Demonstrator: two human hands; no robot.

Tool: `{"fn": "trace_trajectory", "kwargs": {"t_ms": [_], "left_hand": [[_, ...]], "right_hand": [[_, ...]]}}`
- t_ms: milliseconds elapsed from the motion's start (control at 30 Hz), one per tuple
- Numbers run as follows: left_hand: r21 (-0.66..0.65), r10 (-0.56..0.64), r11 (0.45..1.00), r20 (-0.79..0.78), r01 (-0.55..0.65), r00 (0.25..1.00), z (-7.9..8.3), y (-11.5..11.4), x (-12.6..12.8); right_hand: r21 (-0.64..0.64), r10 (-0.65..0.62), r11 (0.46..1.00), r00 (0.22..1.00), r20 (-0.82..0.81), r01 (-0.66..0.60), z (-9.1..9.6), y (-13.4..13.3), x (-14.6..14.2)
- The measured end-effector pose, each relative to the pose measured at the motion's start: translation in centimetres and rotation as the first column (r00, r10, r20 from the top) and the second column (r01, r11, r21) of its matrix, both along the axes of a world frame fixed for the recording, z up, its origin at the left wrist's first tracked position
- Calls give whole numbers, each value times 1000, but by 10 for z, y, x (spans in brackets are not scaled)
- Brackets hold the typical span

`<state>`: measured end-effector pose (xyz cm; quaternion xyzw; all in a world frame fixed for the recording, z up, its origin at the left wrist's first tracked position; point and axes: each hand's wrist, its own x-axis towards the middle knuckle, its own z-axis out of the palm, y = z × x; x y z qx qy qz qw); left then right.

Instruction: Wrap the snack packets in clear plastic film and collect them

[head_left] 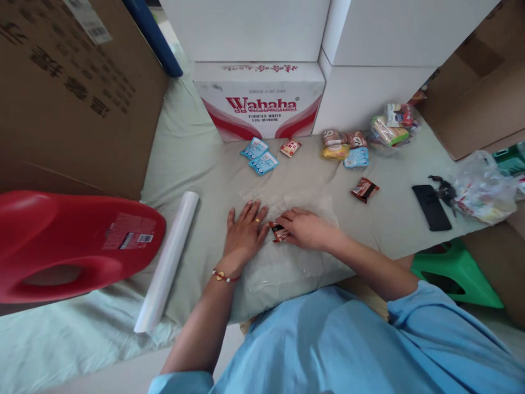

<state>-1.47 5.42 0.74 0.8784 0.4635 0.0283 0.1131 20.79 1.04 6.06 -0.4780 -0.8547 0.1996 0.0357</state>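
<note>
Left hand: you laid it wide on clear sheeting, apparently steadying it | right hand: you held the brown packet, apparently to position it | packet lay on sheeting, at left hand's three o'clock.

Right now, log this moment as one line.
left hand: spread, palm down | right hand: fingers on brown packet | clear plastic: beneath packet

Left hand spread flat; right hand curled.
</note>
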Motion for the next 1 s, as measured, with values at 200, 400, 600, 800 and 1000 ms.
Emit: {"fn": "trace_trajectory", "kwargs": {"t_ms": [200,400,600,800,1000], "left_hand": [[-4,-6,1000,23,6,1000,-3,1,-1],[-8,-7,1000,46,8,999,-1,1,-1],[7,38,999,85,-39,996,-1,0,-2],[184,197,951,255,-248,946,40,-18,-10],[93,-192,980,249,173,949,59,-69,34]], "right_hand": [[112,-312,935,931,-192,336,-17,-9,74],[305,-753,634,656,36,711,-33,-32,196],[350,-778,564,623,-78,748,-55,-67,203],[421,-901,351,424,-92,836,-67,-80,199],[407,-955,221,282,-94,886,-55,-72,203]]}}
